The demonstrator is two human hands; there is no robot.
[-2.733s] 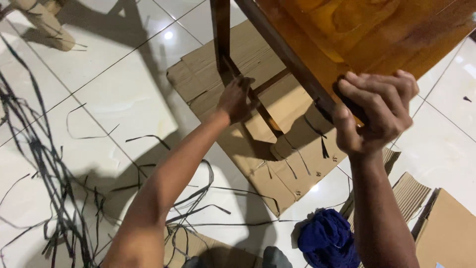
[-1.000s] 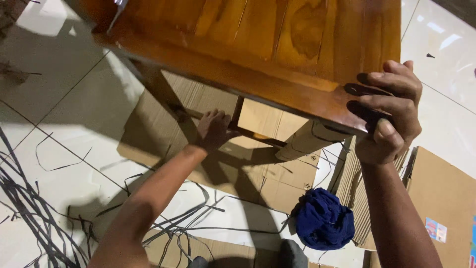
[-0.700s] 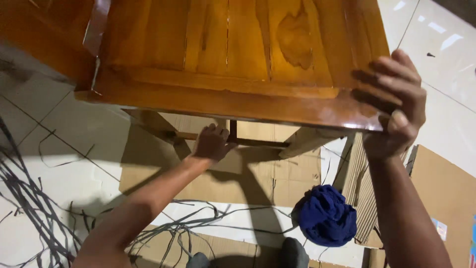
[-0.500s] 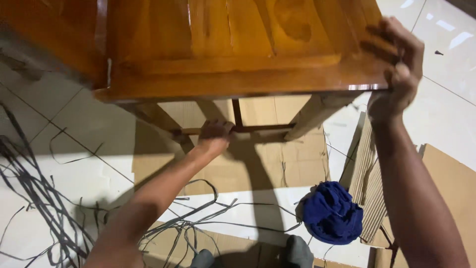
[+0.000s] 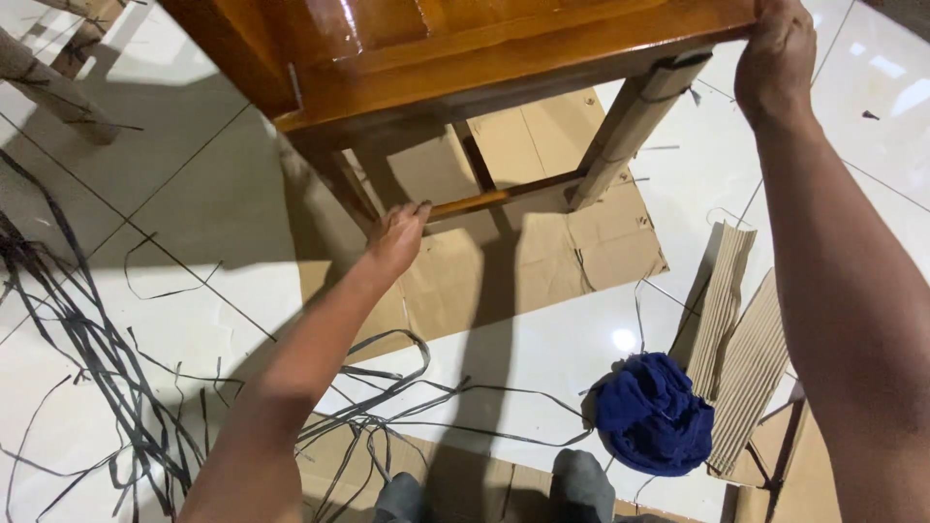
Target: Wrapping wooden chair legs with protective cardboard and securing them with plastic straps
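The right hand [image 5: 775,58] clamps the corner of the varnished wooden table [image 5: 465,48], while the left hand [image 5: 395,237] curls around its lower rail [image 5: 504,197], over a cardboard sheet [image 5: 542,261]. That glossy corner could slip from the fingers, dropping the table onto the floor tiles [image 5: 194,203]. Loose black straps [image 5: 87,329] near the feet could cause a trip.

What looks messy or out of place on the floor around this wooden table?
Loose black plastic straps lie tangled across the white tiled floor, and a crumpled blue cloth sits beside torn corrugated cardboard pieces.

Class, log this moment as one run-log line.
left hand: grips chair rung | right hand: grips chair seat | floor: blue cloth
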